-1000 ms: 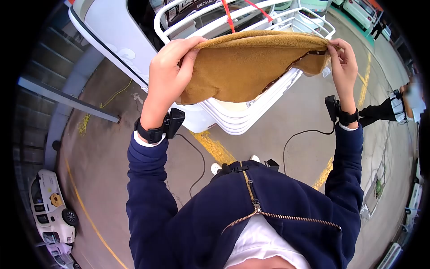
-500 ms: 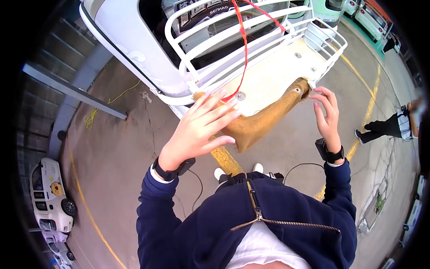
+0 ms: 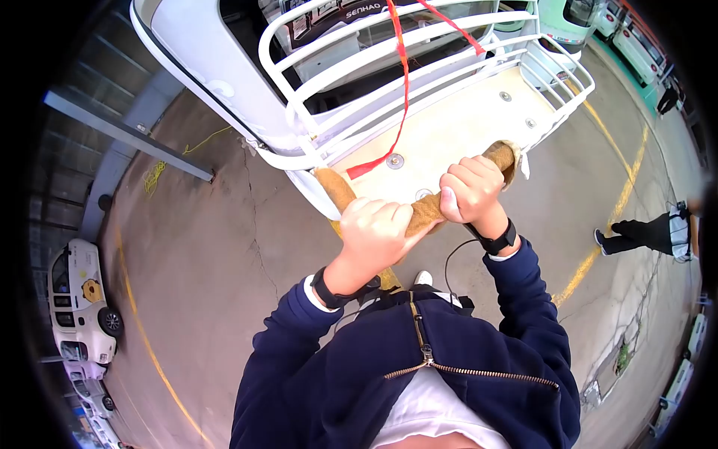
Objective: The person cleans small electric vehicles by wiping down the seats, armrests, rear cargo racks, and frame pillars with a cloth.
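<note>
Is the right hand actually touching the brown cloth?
Touching: the head view shows the right hand closed over the brown cloth, which emerges on both sides of the fist.

Both hands, the left hand and the right hand, grip a brown fleecy cloth bunched along the near edge of a white rack, whose rails rise behind the pale panel. A red strap hangs over the rails, its lower end lying on the panel near the left hand. To the right, a person stands on the pavement near a yellow line, holding what may be a light-coloured bag, though the view blurs there.
</note>
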A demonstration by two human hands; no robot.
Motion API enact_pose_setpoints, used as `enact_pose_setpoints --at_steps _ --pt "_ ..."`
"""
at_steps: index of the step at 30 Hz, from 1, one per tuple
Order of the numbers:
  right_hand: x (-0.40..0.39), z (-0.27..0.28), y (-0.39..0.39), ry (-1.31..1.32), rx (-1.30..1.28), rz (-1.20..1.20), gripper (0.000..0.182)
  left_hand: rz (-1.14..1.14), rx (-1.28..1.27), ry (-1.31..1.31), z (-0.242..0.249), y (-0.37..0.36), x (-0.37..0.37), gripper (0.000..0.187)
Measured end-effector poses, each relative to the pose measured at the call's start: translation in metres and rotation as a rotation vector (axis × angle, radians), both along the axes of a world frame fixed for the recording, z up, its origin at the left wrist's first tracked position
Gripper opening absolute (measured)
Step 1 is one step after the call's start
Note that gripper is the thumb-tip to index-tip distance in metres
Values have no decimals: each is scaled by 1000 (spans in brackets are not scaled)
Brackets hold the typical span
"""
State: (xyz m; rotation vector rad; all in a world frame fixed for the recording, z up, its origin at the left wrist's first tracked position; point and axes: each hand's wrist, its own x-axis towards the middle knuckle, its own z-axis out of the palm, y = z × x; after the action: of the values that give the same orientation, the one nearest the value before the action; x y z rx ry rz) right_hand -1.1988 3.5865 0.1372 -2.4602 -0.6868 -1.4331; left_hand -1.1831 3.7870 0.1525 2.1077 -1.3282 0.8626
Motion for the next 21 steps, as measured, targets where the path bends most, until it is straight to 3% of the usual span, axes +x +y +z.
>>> enact_pose_setpoints --at_steps 3,5,7,11,21 --pt "7 1 -22 -10 -98 112 15 333 114 50 -9 -33 -23 41" --pt "13 1 -46 -18 -140 100 19 530 162 -118 -20 -60 -24 37" --pt "19 2 -83 -37 -77 24 20 573 172 -164 -20 -89 -20 35" --pt "18 -2 -86 -44 -44 11 20 673 270 -263 -23 -109 -19 35" --pt "13 -3 -70 31 100 -123 15 607 295 -334 -22 -94 -18 21"
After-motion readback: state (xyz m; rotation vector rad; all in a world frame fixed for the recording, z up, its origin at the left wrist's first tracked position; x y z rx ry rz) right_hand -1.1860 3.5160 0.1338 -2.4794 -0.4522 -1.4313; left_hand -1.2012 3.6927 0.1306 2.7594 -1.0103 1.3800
